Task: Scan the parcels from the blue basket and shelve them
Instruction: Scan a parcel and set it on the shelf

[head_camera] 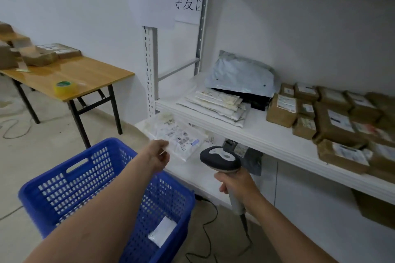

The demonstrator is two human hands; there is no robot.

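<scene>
My left hand (159, 155) pinches the near edge of a flat white bagged parcel (181, 136) with printed labels, held out over the lower shelf's left end. My right hand (234, 183) grips the handle of a black and grey barcode scanner (220, 159), whose head sits just right of the parcel. The blue basket (70, 179) stands on the floor below my left arm, and one small white parcel (163, 231) lies in it.
The white shelf (245, 134) carries a stack of white and grey mailer bags (224, 100) on the left and several brown boxes (333, 119) on the right. A wooden folding table (85, 77) at the left holds brown parcels and a tape roll (65, 87). The scanner cable (205, 224) trails on the floor.
</scene>
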